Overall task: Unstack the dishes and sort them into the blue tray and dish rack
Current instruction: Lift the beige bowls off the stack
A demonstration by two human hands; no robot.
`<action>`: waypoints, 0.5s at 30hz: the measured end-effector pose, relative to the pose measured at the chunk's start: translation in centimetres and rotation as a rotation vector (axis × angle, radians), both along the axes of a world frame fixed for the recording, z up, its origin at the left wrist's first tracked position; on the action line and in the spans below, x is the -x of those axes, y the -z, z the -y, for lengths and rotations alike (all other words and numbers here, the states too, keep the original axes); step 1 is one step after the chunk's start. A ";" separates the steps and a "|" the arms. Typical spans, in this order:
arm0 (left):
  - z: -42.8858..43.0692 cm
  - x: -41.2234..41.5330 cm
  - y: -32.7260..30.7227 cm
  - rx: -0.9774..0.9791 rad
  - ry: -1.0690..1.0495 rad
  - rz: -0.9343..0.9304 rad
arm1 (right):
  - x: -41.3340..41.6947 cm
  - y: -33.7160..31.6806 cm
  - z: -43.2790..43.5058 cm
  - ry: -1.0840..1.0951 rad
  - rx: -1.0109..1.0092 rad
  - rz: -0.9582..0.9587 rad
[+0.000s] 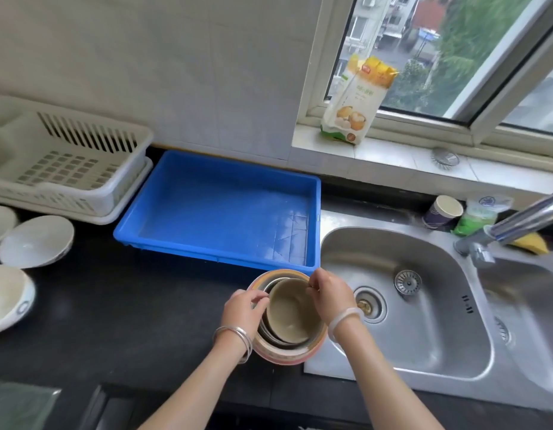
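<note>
A stack of nested bowls [286, 355] stands on the dark counter just left of the sink. Its top bowl [292, 315] is beige and sits inside a metal bowl and a pink-rimmed outer one. My left hand [242, 311] pinches the beige bowl's left rim, and my right hand [329, 293] pinches its right rim. Behind the stack lies the blue tray [163, 209], with nothing in it. The white dish rack [83, 169] stands at the far left against the wall, holding no dishes that I can see.
Three white bowls [36, 240] sit on the counter at the left edge. The steel sink [424, 305] and its tap [517, 221] fill the right side. A paper cup [444, 212] and a sponge stand behind the sink; a flour bag [355, 100] leans on the windowsill.
</note>
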State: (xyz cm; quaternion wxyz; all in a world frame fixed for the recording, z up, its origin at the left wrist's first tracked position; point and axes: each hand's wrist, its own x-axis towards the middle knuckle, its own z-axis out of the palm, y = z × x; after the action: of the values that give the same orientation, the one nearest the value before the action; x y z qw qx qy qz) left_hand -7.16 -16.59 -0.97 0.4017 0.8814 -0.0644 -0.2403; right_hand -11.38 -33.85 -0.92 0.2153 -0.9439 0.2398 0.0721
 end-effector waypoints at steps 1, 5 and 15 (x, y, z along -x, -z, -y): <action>0.0 0.1 0.0 0.015 -0.012 -0.015 | 0.0 -0.1 0.2 -0.002 0.004 -0.009; 0.1 0.4 0.2 -0.001 -0.016 0.018 | 0.2 -0.3 1.0 -0.015 0.004 -0.023; 1.0 0.2 -0.1 -0.053 -0.019 0.143 | 1.3 -0.9 2.8 0.082 -0.166 0.059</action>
State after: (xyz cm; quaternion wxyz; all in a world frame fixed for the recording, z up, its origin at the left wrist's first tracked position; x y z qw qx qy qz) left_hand -7.33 -17.61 -0.88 0.3749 0.9072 -0.0783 -0.1743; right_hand -12.71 -36.66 0.03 0.3023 -0.9140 0.2650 0.0552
